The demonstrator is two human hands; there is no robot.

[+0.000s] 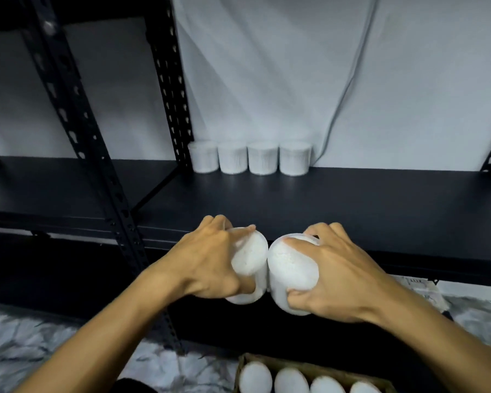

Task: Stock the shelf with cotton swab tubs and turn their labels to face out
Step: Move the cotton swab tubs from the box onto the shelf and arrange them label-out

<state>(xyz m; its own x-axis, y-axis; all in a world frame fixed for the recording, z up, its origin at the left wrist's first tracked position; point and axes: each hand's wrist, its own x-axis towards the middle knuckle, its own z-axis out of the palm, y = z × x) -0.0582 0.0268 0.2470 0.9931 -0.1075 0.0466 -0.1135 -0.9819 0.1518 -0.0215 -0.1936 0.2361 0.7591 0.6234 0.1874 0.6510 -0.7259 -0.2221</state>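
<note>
My left hand (207,262) grips a white cotton swab tub (251,258) from above, fingers curled round its lid. My right hand (335,279) grips a second white tub (291,268) the same way. The two tubs touch side by side, in the air just in front of the black shelf (352,205). Several white tubs (250,160) stand in a row at the back of the shelf against the white wall. No label is readable on any tub.
A cardboard box (309,367) with several more tubs sits on the marbled floor (26,344) below my hands. Black perforated uprights (170,80) rise at the left of the shelf. A thin cable (349,80) hangs down the wall.
</note>
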